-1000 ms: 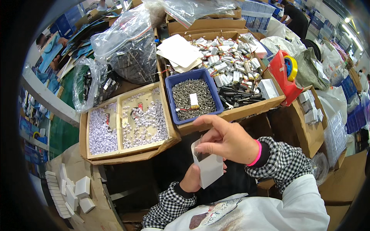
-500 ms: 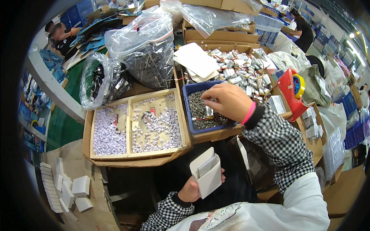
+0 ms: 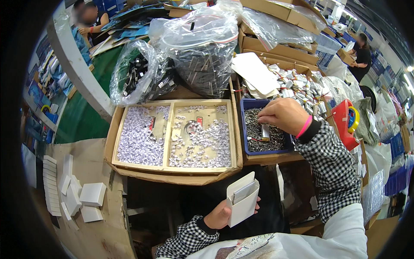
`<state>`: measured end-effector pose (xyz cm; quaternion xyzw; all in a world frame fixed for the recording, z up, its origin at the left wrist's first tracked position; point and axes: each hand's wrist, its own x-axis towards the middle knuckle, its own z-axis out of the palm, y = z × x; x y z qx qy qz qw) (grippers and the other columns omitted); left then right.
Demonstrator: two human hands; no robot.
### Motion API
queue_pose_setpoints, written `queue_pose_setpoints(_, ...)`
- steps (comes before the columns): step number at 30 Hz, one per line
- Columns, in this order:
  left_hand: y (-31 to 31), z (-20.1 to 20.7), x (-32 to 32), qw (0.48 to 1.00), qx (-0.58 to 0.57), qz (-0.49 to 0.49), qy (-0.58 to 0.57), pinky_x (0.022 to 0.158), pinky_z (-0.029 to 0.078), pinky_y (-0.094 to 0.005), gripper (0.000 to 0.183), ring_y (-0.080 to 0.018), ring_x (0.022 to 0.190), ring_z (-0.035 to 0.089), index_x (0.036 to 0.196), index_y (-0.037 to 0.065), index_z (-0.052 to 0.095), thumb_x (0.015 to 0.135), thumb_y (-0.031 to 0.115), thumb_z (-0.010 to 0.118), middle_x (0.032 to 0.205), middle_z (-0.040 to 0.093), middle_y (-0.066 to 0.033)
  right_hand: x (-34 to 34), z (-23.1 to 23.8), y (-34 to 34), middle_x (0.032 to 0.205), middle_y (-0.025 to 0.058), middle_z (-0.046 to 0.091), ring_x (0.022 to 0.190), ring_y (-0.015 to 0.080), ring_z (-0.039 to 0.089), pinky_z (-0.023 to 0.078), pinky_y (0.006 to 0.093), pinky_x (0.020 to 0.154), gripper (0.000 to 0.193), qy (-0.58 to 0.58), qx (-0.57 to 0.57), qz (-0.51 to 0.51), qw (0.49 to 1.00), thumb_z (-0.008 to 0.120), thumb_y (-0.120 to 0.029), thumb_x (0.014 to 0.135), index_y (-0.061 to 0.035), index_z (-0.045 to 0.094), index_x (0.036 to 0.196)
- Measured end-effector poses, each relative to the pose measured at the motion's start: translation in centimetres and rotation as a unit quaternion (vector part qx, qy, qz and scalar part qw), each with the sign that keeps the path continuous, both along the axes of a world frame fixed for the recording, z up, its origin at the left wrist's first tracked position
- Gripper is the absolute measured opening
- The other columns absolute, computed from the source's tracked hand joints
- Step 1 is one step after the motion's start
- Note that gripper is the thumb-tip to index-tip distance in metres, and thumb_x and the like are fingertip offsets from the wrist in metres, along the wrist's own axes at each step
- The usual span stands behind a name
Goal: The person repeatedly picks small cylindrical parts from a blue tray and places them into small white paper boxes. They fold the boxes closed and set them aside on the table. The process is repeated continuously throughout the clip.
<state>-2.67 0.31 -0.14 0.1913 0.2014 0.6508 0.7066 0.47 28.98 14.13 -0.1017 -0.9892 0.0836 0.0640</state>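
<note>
My left hand (image 3: 218, 215) is wrapped round a small white box (image 3: 243, 207), held upright with its top flap raised. Pale flat pieces stick up inside the box. Over the blue plastic bin (image 3: 269, 151) is my right hand (image 3: 286, 115), thumb and fingertips pinched together. Whatever lies between those fingertips is hidden or too small to name. Small dark metal screws (image 3: 254, 118) fill the bin. On top of them, just below my right fingertips, lies a silver battery pack (image 3: 265, 132) with thin wires.
Left of the bin, a divided wooden tray (image 3: 166, 138) contains many tiny white pieces. Silver battery packs (image 3: 297, 84) and white cards (image 3: 254, 75) lie behind it. A red tape dispenser (image 3: 343, 123) stands at right, white boxes (image 3: 92, 194) at left. Plastic bags (image 3: 202, 56) hold black parts.
The view has shifted, so the trays and bin appear farther right. My right hand stays over the screws with its fingers drawn closer together. My left hand still holds the white box.
</note>
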Motion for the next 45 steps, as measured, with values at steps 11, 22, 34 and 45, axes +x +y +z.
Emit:
queue_pose_setpoints(11, -0.5, 0.6, -1.0, 0.999, 0.025, 0.036, -0.012, 0.097, 0.044, -0.0491, 0.111, -0.0302, 0.115, 0.051, 0.140, 0.002, 0.025, 0.065, 0.076, 0.061, 0.126, 0.045, -0.0206, -1.8, 3.9, -5.8, 0.076, 0.0083, 0.066, 0.068, 0.0238, 0.064, 0.052, 0.0319, 0.062, 0.013, 0.009, -0.183, 0.252, 0.950, 0.071, -0.015, 0.079, -0.0060, 0.070, 0.088)
queue_pose_setpoints(22, -1.3, 1.0, -2.1, 0.997, 0.039, 0.071, -0.020, 0.094, 0.045, -0.0507, 0.113, -0.0315, 0.113, 0.052, 0.140, 0.001, 0.025, 0.064, 0.079, 0.058, 0.124, 0.047, -0.0211, -5.6, 3.7, -9.3, 0.077, 0.0106, 0.066, 0.070, 0.0255, 0.065, 0.053, 0.0324, 0.064, 0.012, -0.044, -0.200, 0.273, 0.940, 0.068, -0.014, 0.081, -0.0037, 0.068, 0.087)
queue_pose_setpoints(34, -2.6, 0.6, -2.5, 0.994, 0.047, 0.088, -0.040, 0.096, 0.044, -0.0479, 0.111, -0.0294, 0.115, 0.050, 0.141, 0.000, 0.022, 0.067, 0.074, 0.060, 0.128, 0.045, -0.0206, -18.4, -3.9, -7.3, 0.083, 0.0137, 0.068, 0.080, 0.0308, 0.065, 0.051, 0.0374, 0.074, 0.020, -0.042, -0.125, 0.092, 0.987, 0.068, -0.020, 0.074, -0.0076, 0.070, 0.089)
queue_pose_setpoints(45, -3.5, -0.3, -3.3, 0.992, 0.053, 0.096, -0.065, 0.099, 0.044, -0.0405, 0.110, -0.0253, 0.116, 0.050, 0.142, 0.000, 0.022, 0.069, 0.072, 0.061, 0.132, 0.042, -0.0179, -19.9, -1.9, -7.8, 0.078, 0.0123, 0.067, 0.072, 0.0252, 0.066, 0.053, 0.0325, 0.068, 0.015, 0.000, -0.200, 0.180, 0.963, 0.062, -0.013, 0.081, -0.0041, 0.067, 0.093)
